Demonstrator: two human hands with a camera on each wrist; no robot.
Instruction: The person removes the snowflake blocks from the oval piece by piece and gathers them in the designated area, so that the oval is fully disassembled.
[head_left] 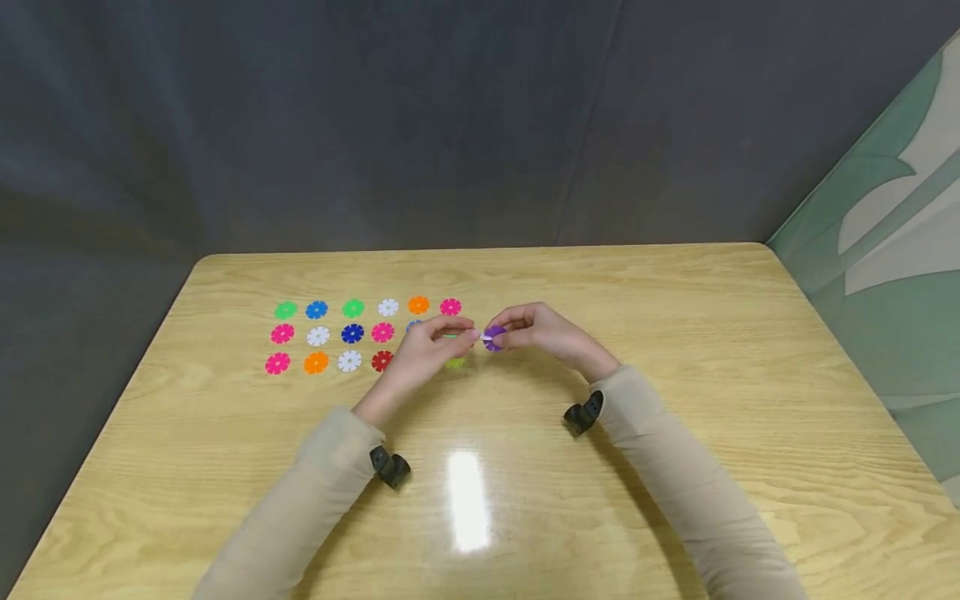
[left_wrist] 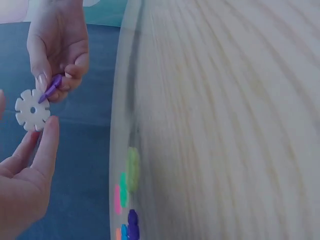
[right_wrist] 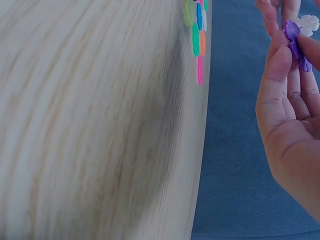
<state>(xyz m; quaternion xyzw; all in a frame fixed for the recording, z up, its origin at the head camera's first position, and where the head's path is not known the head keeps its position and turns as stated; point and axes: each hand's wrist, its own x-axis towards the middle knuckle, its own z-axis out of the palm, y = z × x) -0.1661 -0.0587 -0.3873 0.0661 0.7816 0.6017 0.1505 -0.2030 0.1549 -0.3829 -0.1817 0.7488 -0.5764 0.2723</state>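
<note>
Between thumb and fingers, my left hand (head_left: pixel 427 348) pinches a white notched plastic disc (left_wrist: pixel 25 111), a snowflake-shaped building piece. My right hand (head_left: pixel 546 335) pinches a purple disc (head_left: pixel 495 332) of the same kind. In the left wrist view the purple disc stands crosswise to the white one, its edge meeting the white disc's notched rim. How deeply their slots engage cannot be made out. Both discs are held above the tabletop, just right of the laid-out discs. My left hand hides some of those discs in the head view.
Several more notched discs lie flat in three rows on the wooden table (head_left: pixel 675 333), left of centre, among them a dark blue disc (head_left: pixel 352 333), an orange disc (head_left: pixel 316 362) and a pink disc (head_left: pixel 451 307). A dark curtain (head_left: pixel 480 125) hangs behind the table's far edge.
</note>
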